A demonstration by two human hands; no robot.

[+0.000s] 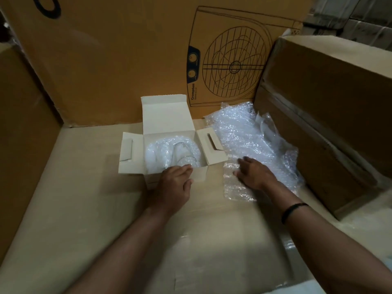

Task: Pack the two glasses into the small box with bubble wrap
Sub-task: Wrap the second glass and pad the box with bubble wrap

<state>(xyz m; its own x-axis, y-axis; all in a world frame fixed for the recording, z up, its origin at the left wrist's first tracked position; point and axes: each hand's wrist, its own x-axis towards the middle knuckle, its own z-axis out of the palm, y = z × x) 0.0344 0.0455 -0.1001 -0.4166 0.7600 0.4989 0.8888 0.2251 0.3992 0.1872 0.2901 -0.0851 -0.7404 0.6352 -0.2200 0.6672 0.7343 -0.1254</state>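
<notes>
A small white box point(163, 115) stands open on the cardboard surface, its lid flap up and both side flaps spread. Inside lie bubble wrap and a clear glass point(184, 160), partly wrapped. My left hand point(172, 183) rests on the box's near edge, fingers at the rim by the glass. To the right, a loose sheet of bubble wrap point(244, 136) is spread out. My right hand point(253, 172) lies flat on its near part, fingers apart. A second clear glass point(265, 126) shows faintly among the wrap at the right.
A large brown carton point(118, 60) printed with a fan drawing stands behind the box. Another brown carton point(331, 115) sits close on the right, and one point(23, 128) on the left. The work surface point(84, 198) is pale cardboard.
</notes>
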